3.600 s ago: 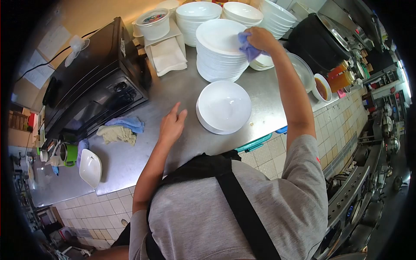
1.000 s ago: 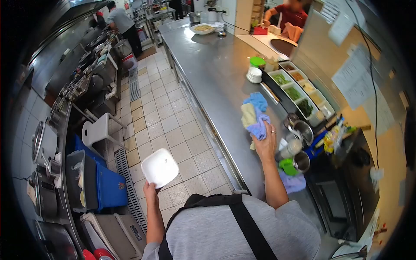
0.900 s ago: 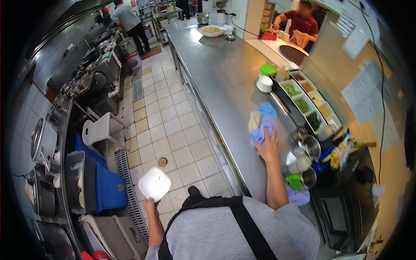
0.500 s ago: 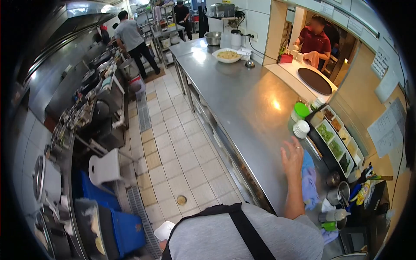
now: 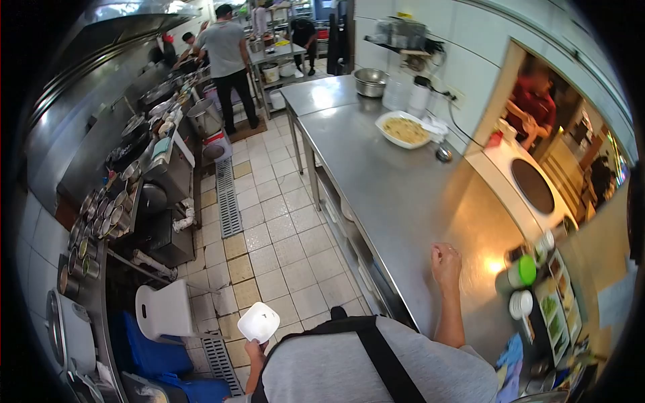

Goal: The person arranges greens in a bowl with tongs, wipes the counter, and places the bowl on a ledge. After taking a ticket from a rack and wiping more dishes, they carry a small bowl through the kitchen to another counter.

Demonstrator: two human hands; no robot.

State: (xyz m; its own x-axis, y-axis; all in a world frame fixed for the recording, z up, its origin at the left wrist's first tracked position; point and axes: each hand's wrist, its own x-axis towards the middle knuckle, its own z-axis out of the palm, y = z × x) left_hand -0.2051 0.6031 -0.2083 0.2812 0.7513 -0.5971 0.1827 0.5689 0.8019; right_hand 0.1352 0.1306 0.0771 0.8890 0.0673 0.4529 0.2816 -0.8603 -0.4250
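Note:
Low on my left side, my left hand [image 5: 254, 352] grips a small white bowl [image 5: 259, 330] by its near edge. A few dark specks show inside it; the bowl is over the tiled floor. Above the steel counter [image 5: 376, 181], my right hand [image 5: 446, 264] is closed, its fingers curled inward. Whatever the fingers hold, if anything, is hidden. To the right of that hand stand a tub with a green lid [image 5: 526, 271] and a stack of white lids or cups [image 5: 521, 303]. A white dish of pale yellow food [image 5: 404, 130] lies farther up the counter.
A metal bowl [image 5: 371, 83] and a bell [image 5: 443, 154] stand at the far counter. Garnish trays [image 5: 552, 309] line the right edge. A white chair [image 5: 161, 310] and blue bin [image 5: 154, 346] are at left. Co-workers stand ahead; a person in red [image 5: 531, 101] is beyond the hatch.
My view has swung right and moved forward. My right hand has gone from spread fingers beside the white stack to closed over the counter. My left hand and the bowl have come fully into view.

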